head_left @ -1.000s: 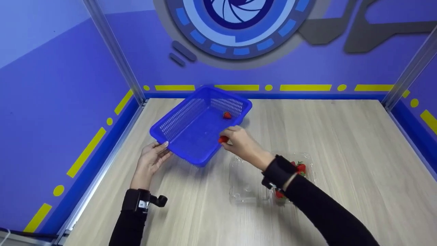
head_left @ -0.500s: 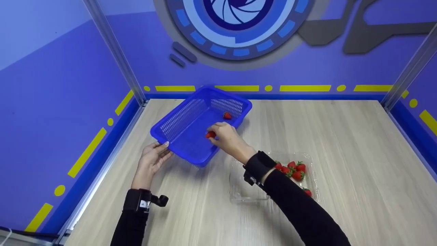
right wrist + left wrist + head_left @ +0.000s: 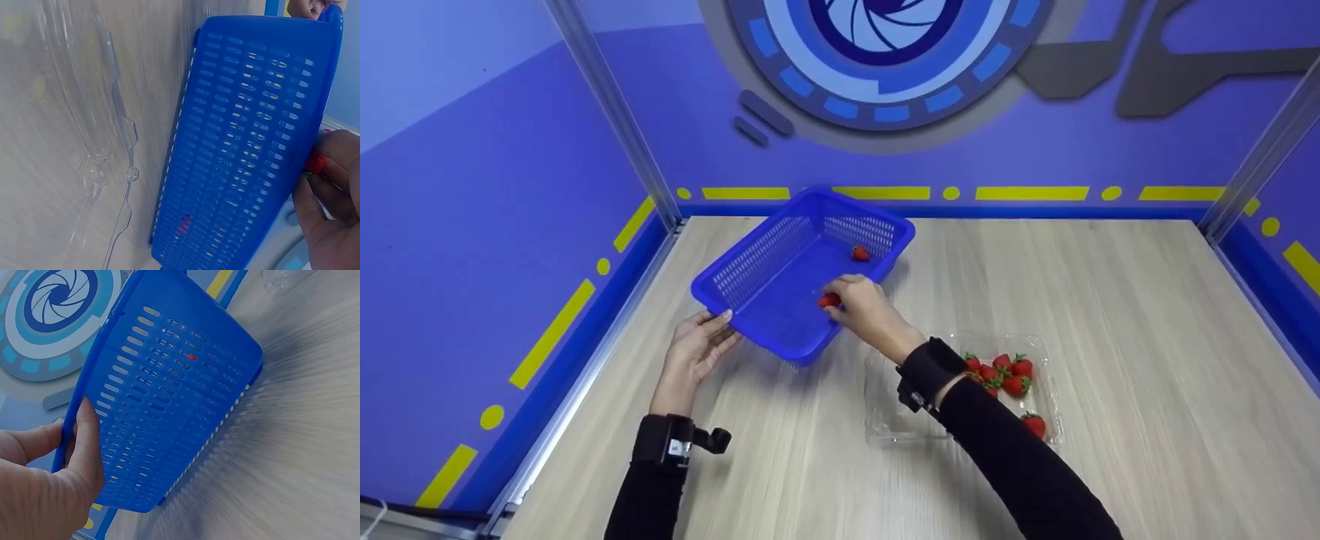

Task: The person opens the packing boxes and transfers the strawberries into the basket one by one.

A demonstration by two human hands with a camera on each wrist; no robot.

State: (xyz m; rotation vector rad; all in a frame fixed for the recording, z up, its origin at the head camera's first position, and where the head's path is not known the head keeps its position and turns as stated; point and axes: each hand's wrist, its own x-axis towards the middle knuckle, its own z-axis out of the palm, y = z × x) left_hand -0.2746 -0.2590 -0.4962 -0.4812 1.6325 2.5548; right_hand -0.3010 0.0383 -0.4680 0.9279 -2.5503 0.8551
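A blue plastic basket (image 3: 774,294) with slotted sides sits at the back left of the table. My left hand (image 3: 696,351) pinches its near left corner rim, thumb on top and fingers beneath. Over the basket's near right side, my right hand (image 3: 876,313) holds a strawberry (image 3: 829,300) between thumb and fingers. In the right wrist view, that strawberry's red flesh and green leaves show between the fingers, right at the basket's rim. One other strawberry (image 3: 860,253) lies inside, toward the far right end; it glints red through the slots in the left wrist view.
A clear plastic clamshell (image 3: 901,431) lies on the wooden table (image 3: 1132,322), right of the basket. Several strawberries (image 3: 1016,385) sit in its right part, partly covered by my right forearm. Blue printed panels (image 3: 1035,161) wall in the back and sides.
My right hand has moved left over the basket with the strawberry, then shifted slightly back right. More strawberries show in the clamshell as the forearm moved. The left hand and basket stayed put.
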